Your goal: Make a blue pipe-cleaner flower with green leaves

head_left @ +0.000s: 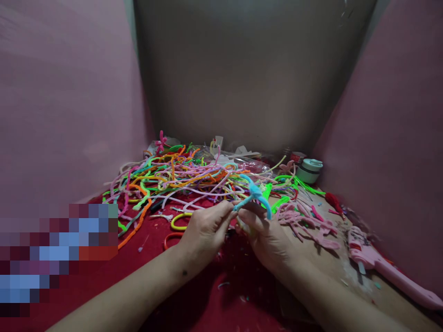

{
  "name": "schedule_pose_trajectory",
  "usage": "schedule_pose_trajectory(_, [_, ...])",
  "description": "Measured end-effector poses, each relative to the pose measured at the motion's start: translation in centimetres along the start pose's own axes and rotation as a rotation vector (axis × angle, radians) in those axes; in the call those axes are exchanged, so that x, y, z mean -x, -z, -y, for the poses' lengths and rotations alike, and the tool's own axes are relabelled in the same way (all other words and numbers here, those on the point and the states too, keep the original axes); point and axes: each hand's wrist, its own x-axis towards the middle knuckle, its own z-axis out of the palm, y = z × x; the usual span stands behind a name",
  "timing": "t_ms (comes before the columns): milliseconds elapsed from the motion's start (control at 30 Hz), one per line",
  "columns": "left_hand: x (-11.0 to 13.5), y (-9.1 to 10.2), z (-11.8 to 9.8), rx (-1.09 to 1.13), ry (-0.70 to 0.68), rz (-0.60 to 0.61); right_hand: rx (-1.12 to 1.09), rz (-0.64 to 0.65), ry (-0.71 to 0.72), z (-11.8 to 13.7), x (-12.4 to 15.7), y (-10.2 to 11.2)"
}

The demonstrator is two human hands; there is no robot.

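Observation:
A bright blue fuzzy pipe cleaner (255, 191), bent into curves with a thicker knot in the middle, stands up between my two hands. My left hand (207, 228) pinches its lower end between thumb and fingers. Close against it, my right hand (268, 240) is closed on the pipe cleaner too, one blue curve coming down at its knuckles. Its fingertips are partly hidden, and a pale yellowish bit between them cannot be made out. Beside my left hand lie a yellow finger loop (180, 222) and a red loop (170, 240), like scissor handles, partly covered by that hand.
A tangled heap of coloured pipe cleaners (187, 177) spreads across the back of the red cloth (207, 295). Pink pieces (308, 221) lie to the right, near a pink glue gun (384, 265). A mint-lidded container (310, 170) stands behind. Pink walls (69, 106) flank both sides.

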Motion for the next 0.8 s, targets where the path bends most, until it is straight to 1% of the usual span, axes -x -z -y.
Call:
schedule_pose_trajectory(100, [-0.5,0.3,-1.0,0.222,0.221,0.036,-0.012,0.028,-0.004,0.4,0.0,-0.1])
schedule_pose_trajectory(233, [-1.0,0.4,-1.7,0.588,0.514,0.112,-0.057,0.03,-0.047,0.5,-0.1,-0.1])
schedule_pose_trajectory(333, [-1.1,0.4,-1.7,0.84,0.65,0.154,-0.072,0.031,-0.049,0.2,-0.3,0.1])
schedule_pose_trajectory(467, [-0.9,0.5,-1.4,1.127,0.72,0.206,-0.112,0.035,-0.074,0.1,-0.4,0.3])
schedule_pose_trajectory(600, [-0.8,0.7,-0.7,1.331,0.746,0.328,-0.175,0.099,-0.132,0.3,-0.5,0.3])
schedule_pose_trajectory(700, [-0.9,0.8,-0.2,1.423,0.764,0.41,-0.16,0.119,-0.139,0.5,-0.5,0.3])
schedule_pose_trajectory(800, [-1.1,0.9,0.0,1.422,0.78,0.443,-0.128,0.099,-0.131,0.5,-0.5,0.2])
